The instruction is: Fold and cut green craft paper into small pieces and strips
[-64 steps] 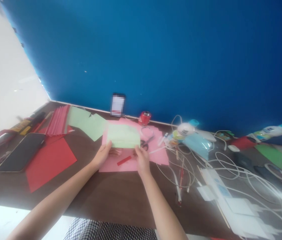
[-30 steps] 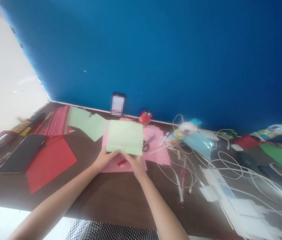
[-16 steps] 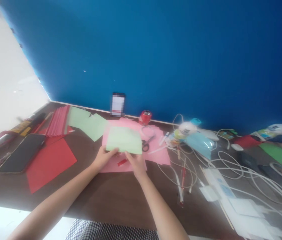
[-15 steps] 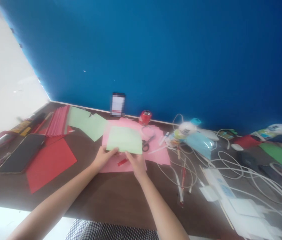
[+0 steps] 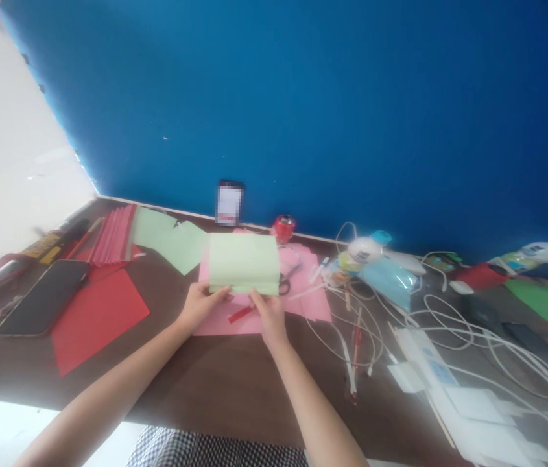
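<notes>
A light green sheet of paper (image 5: 243,259) is held up over pink sheets (image 5: 310,305) on the brown table. Its near edge shows a narrow fold line. My left hand (image 5: 202,303) pinches the near left part of that edge, thumb on top. Farther right along the same edge, my right hand (image 5: 268,314) grips it with the thumb on top too. The other fingers are mostly hidden beneath the paper. A small red strip (image 5: 240,314) lies on the pink paper between my hands. Scissors (image 5: 285,283) with dark handles rest just right of the green sheet, partly covered.
Left are a red sheet (image 5: 101,321), a dark phone (image 5: 43,298), pleated pink paper (image 5: 114,235) and cut green paper (image 5: 176,243). A red round object (image 5: 283,227) stands by the blue wall. White cables (image 5: 449,331), a glue bottle (image 5: 361,251) and a power strip (image 5: 424,353) crowd the right.
The green sheet has tilted up, its far edge rising toward the wall, and a fold line now shows near my thumbs. My right hand has shifted slightly right and up.
</notes>
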